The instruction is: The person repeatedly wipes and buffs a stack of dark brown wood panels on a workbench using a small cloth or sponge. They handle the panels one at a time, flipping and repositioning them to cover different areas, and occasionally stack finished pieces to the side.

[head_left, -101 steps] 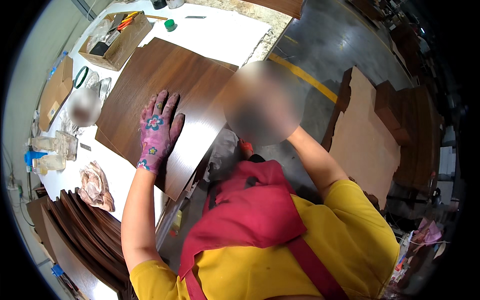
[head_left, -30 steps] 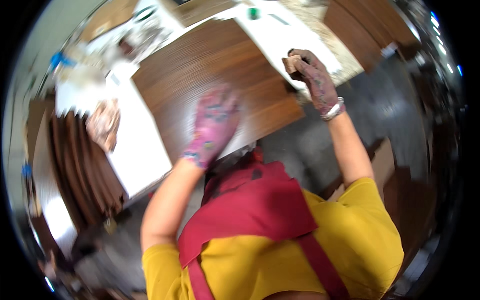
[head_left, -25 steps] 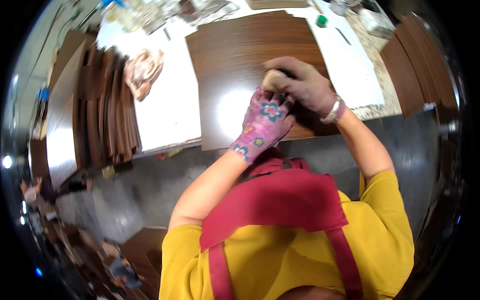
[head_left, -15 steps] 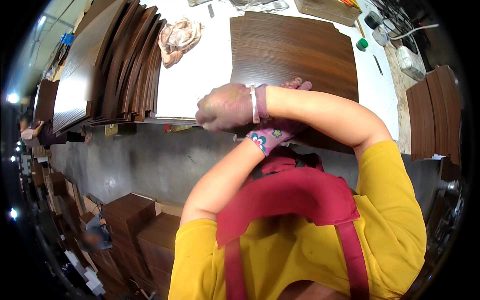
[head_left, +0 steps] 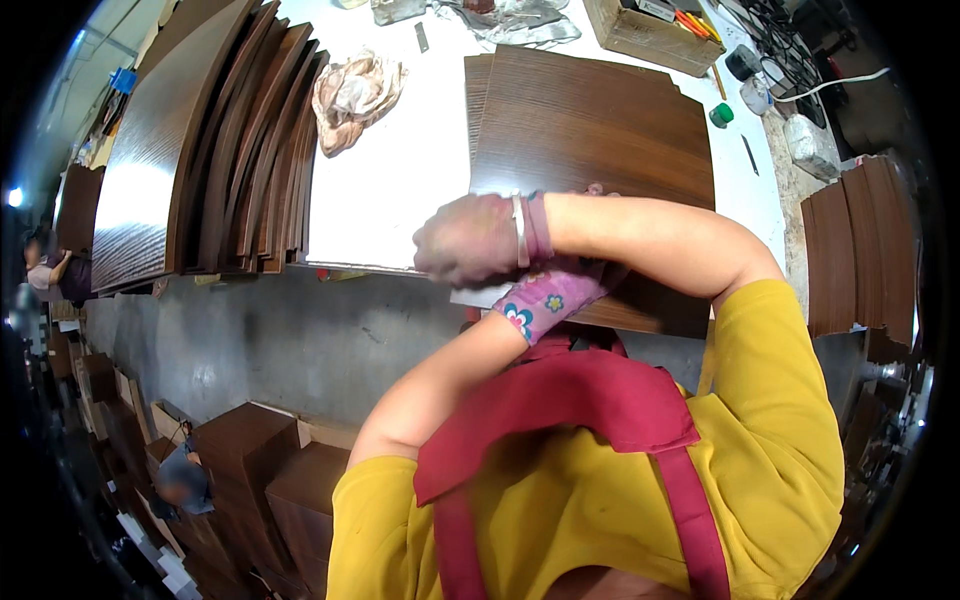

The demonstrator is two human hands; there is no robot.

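A dark brown wood-grain panel (head_left: pixel 600 120) lies on the white tabletop before me, with another panel edge showing beneath its left side. My arms are crossed. Out to the left, my right hand (head_left: pixel 468 240) in a dull purple glove is at the panel's near left edge, fingers curled in. What it grips, if anything, is hidden and a little blurred. My left hand (head_left: pixel 592 277), in a purple glove with a flowered cuff, reaches under the right forearm onto the panel. Only its fingertips show beyond the forearm, stretched out on the surface; the rest is covered.
Several brown panels (head_left: pixel 240 140) lean in a row on the left. A crumpled cloth (head_left: pixel 357 98) lies beside them. Toward the back right are a wooden box (head_left: pixel 650 38) with pens, a green-capped bottle (head_left: pixel 720 115) and cables. More panels (head_left: pixel 858 250) stand at the right.
The whole scene sits slightly lower in view. My right hand has moved a little rightward along the near edge. Less of my left fingertips shows past the right forearm.
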